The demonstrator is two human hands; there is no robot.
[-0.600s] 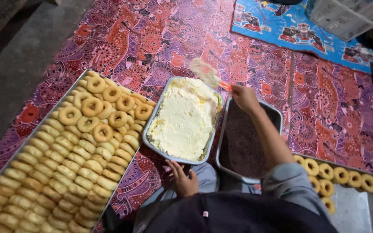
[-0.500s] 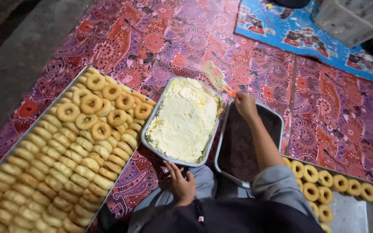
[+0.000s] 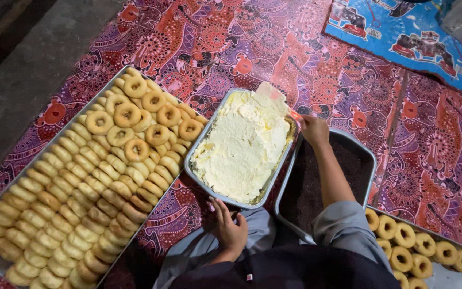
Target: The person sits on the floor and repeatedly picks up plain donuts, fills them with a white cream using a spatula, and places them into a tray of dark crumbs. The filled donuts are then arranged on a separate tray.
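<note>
While the left hand (image 3: 231, 231) rests open-gripped by the cream tray (image 3: 208, 187), the right hand (image 3: 313, 130) clamps a spatula (image 3: 275, 95).

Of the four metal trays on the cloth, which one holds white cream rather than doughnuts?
The middle tray, touched by the left hand; its neighbours hold doughnuts or something dark, and the right hand works a spatula in it.

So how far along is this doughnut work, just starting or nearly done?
Early, it seems. The big tray at the left is packed with plain ring doughnuts; none looks coated. The right hand holds a spatula at the pan of pale cream, while the left hand steadies its near rim.
</note>
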